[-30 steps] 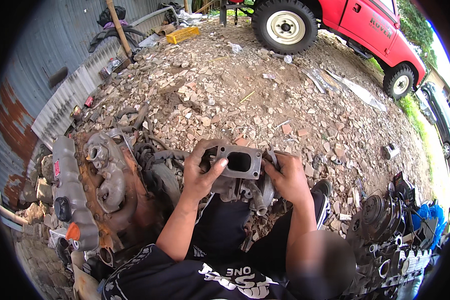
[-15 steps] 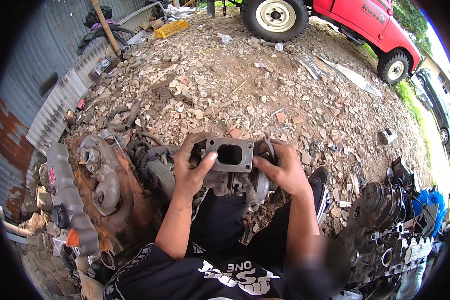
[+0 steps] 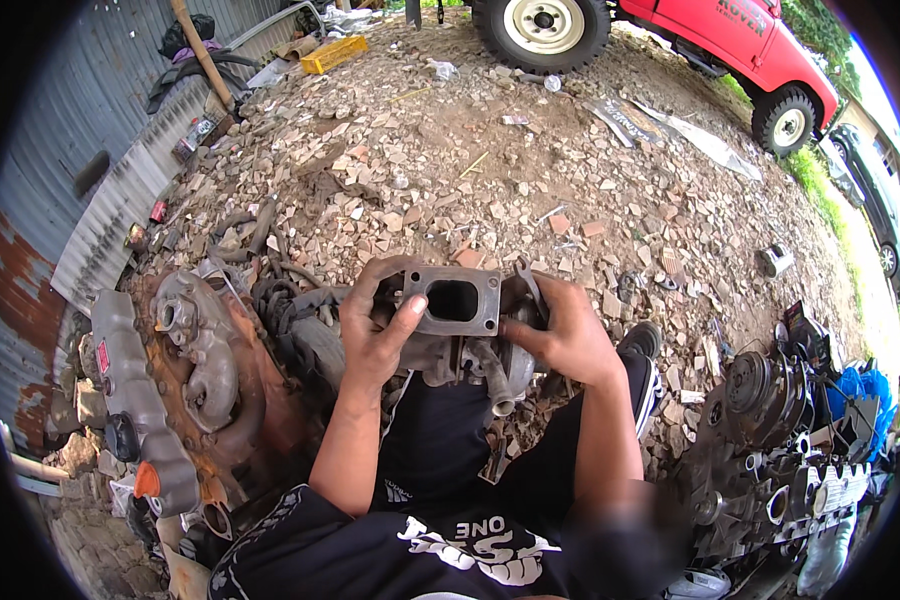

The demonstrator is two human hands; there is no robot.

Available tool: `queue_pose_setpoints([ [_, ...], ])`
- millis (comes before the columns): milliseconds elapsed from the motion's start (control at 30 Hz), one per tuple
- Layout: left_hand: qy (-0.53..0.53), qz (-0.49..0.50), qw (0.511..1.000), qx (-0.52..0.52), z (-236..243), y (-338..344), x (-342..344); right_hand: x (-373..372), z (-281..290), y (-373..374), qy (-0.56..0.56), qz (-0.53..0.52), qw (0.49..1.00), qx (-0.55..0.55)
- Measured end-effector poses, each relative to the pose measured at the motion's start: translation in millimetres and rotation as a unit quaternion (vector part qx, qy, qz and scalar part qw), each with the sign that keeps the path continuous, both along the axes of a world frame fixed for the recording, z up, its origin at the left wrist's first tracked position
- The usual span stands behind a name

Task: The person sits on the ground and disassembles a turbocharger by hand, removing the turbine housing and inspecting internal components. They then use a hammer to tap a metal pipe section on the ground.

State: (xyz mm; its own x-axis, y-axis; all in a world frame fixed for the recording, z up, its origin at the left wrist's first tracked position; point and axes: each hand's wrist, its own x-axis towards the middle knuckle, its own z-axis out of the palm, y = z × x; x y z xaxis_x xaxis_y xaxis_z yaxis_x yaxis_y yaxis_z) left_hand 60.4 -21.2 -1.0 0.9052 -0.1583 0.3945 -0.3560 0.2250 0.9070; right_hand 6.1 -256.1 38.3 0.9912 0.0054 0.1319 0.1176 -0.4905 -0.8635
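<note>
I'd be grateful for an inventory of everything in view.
Turbocharger: one, grey, centre
Wrench: one, grey, beside turbocharger
Engine: one, rusty grey, left
Cap: one, orange, on engine
Engine parts: several, grey, lower right
Crate: one, yellow, upper left
Off-road vehicle: one, red, upper right
Car: at least one, dark, right edge
Corrugated wall: one, grey, left
Rubble: countless, tan, across ground
Shirt: one, black, lower centre
Shoe: one, black, right of centre
Left hand: one, bare, gripping turbocharger
Right hand: one, bare, around wrench

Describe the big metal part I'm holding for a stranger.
From the red vehicle, go down across the stony ground to your left hand and right hand. The metal part between them differs from the rusty engine at left: its flat flange frames a dark, rounded-rectangular opening.
</note>
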Motion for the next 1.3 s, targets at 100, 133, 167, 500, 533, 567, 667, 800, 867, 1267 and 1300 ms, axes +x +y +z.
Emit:
queue_pose_setpoints([
  [100, 0.007, -0.002, 1.0, 0.013, -2, 3, 0, 2, 2, -4, -0.03, 0.024, 0.998, -0.057],
  [133, 0.004, 0.002, 1.0, 0.017, -2, 2, 0, 2, 1, -4, -0.02, 0.019, 0.998, -0.059],
  [167, 0.001, 0.005, 1.0, 0.02, 0, 2, -1, 1, 1, -4, -0.013, 0.013, 0.998, -0.063],
  [500, 0.003, 0.006, 1.0, 0.007, 0, -2, 0, 3, -12, 0, -0.107, 0.012, 0.991, -0.078],
  [533, 0.002, 0.007, 1.0, 0.011, 0, -2, 0, 4, -14, 0, -0.106, 0.016, 0.991, -0.075],
  [567, 0.001, 0.009, 1.0, 0.015, -1, -1, 0, 5, -15, -1, -0.105, 0.02, 0.992, -0.073],
  [667, 0.0, 0.01, 1.0, 0.016, -4, 1, 1, 2, -6, -1, -0.1, 0.028, 0.993, -0.054],
  [800, -0.014, 0.019, 0.999, 0.024, -1, 1, 0, -1, 6, -4, -0.041, 0.041, 0.995, -0.076],
  [867, -0.029, 0.03, 0.999, 0.034, -3, 1, 2, 0, 1, -3, -0.068, 0.029, 0.995, -0.067],
  [1267, -0.032, 0.036, 0.998, 0.035, -4, -1, 2, -1, -8, 5, -0.151, 0.01, 0.983, -0.101],
  [1300, -0.027, 0.033, 0.999, 0.032, -3, -1, 1, -1, -8, 6, -0.153, 0.006, 0.982, -0.107],
])
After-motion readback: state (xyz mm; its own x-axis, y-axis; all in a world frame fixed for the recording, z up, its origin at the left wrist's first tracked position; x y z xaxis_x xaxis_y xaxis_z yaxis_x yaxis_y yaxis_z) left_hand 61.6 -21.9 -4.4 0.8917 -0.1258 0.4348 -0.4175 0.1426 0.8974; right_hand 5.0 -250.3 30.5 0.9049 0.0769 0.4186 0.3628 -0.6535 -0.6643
